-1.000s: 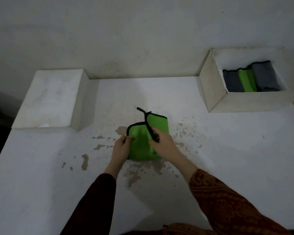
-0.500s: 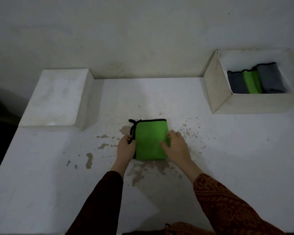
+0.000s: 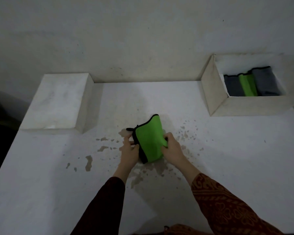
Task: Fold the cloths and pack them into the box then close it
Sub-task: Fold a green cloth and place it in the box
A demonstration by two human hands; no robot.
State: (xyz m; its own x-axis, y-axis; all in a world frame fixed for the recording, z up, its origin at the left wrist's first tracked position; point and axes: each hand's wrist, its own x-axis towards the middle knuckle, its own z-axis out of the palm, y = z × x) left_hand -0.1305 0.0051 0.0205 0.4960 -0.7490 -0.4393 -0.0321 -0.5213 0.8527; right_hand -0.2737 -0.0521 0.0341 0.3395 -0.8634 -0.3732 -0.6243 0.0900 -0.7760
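Note:
A folded green cloth (image 3: 149, 141) with black edging is tilted up off the white table (image 3: 227, 158) at its centre. My left hand (image 3: 129, 151) pinches its black-edged left side. My right hand (image 3: 172, 150) grips its right edge, fingers curled round the fabric. The open white box (image 3: 212, 92) stands at the back right. Inside it lie a dark grey cloth (image 3: 232, 86), a green cloth (image 3: 247, 85) and a lighter grey cloth (image 3: 266, 82), folded side by side.
A white lid or block (image 3: 58, 102) lies upside at the back left of the table. Brown stains (image 3: 88, 162) mark the table surface around my hands. A pale wall runs behind the table. The table's left edge drops into darkness.
The green cloth was folded over flat on the table, and now both hands have lifted it so it tilts upward. The view has shifted slightly.

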